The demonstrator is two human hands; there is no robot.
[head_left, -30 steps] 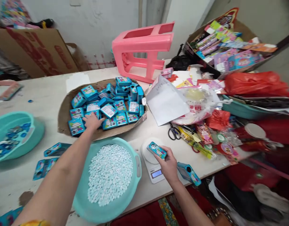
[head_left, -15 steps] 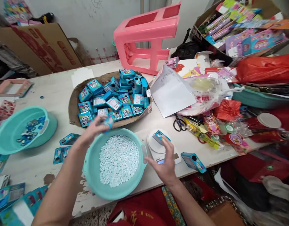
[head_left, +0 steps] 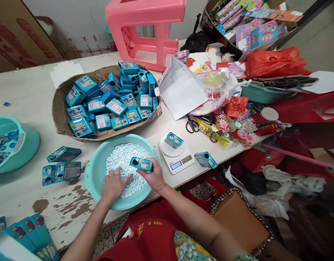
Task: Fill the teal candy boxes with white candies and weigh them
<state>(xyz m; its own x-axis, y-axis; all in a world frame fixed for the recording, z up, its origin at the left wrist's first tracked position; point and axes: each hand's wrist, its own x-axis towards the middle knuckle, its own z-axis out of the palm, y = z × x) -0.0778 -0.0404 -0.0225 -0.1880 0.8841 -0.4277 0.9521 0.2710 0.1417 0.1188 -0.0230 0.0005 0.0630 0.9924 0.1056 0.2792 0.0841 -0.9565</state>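
My right hand point(head_left: 155, 176) grips a small blue candy box point(head_left: 141, 164), which lies tilted above a turquoise basin point(head_left: 92, 192), a dark round hole showing at one end. Pale white-blue candies point(head_left: 134, 150) cover the bottom of the basin. My left hand point(head_left: 114, 184) reaches into them, its fingers spread and the tips partly sunk among the candies. To the right, a white scale point(head_left: 181, 164) with a lit display carries another blue candy box point(head_left: 174, 140). One more box point(head_left: 205, 160) with a round hole stands near the table edge.
Behind the basin, a cardboard tray point(head_left: 59, 105) holds many blue boxes. Several holed boxes point(head_left: 63, 172) stand at left, beside a second turquoise basin point(head_left: 28, 152) with shiny blue pieces. Scissors point(head_left: 192, 124), wrappers and bags clutter the right side. A pink stool point(head_left: 147, 12) lies behind.
My left hand held a box above the basin's far rim; now it is down in the candies. My right hand has left the box on the scale and holds a box over the basin.
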